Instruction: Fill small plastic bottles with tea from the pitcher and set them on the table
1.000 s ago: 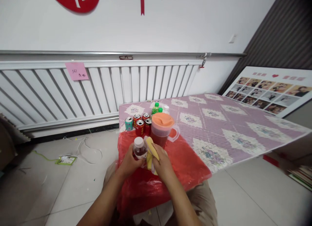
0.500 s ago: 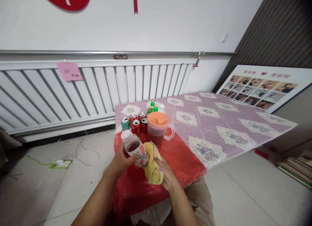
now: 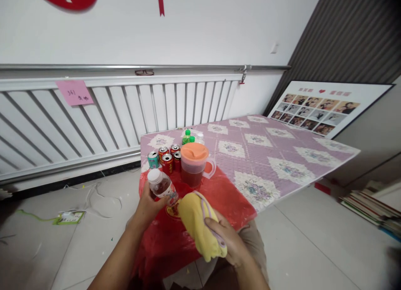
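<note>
My left hand [image 3: 149, 207] is closed around a clear plastic bottle [image 3: 161, 185] with a white cap and a printed label, tilted over the red plastic sheet [image 3: 225, 198]. In my right hand [image 3: 227, 235] is a folded yellow cloth [image 3: 197, 223] with a lilac edge, gripped between thumb and fingers. A gap separates cloth and bottle. Just beyond the bottle stands a plastic pitcher [image 3: 193, 173] with an orange lid and brownish liquid inside. Left of it are several red drink cans [image 3: 167, 164] and one teal can [image 3: 153, 160].
Green-capped bottles [image 3: 187, 136] and a white-capped bottle stand behind the pitcher. A purple floral cover [image 3: 238, 165] spreads to the right. Against the wall runs a white radiator [image 3: 115, 110]. A power strip [image 3: 69, 217] with cables lies on the left floor; books [image 3: 366, 210] are stacked at right.
My right hand has drawn the yellow cloth away from the bottle, toward me and to the right. The left hand still holds the bottle. The view has shifted slightly rightward.
</note>
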### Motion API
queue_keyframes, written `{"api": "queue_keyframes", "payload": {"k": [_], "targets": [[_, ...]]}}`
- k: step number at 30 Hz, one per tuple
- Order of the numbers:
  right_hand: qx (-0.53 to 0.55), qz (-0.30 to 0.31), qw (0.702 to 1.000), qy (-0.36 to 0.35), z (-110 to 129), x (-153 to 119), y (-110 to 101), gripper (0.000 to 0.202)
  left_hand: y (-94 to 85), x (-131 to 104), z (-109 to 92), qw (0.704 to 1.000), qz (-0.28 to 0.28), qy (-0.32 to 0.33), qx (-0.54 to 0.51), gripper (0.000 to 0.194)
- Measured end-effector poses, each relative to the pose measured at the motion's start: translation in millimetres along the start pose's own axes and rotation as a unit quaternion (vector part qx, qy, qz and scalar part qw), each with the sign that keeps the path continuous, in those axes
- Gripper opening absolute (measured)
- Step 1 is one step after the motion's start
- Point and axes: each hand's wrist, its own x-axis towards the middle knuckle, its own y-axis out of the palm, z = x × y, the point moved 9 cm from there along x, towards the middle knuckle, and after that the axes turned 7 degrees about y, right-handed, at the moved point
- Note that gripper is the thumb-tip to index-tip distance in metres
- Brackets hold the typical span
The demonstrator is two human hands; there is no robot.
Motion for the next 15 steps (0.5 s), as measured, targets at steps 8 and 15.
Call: {"api": "queue_keyframes", "payload": {"k": [8, 15], "targets": [[-0.409, -0.230, 0.837, -0.281, 56, 6, -62, 0.045, 12.2, -10, 13, 0.998, 0.019, -0.010, 0.057, 0.070], [-0.485, -0.216, 0.809, -0.253, 42, 22, -41, 0.063, 45.4, -16, -4, 0.994, 0.091, -0.020, 0.052, 0.075]]}}
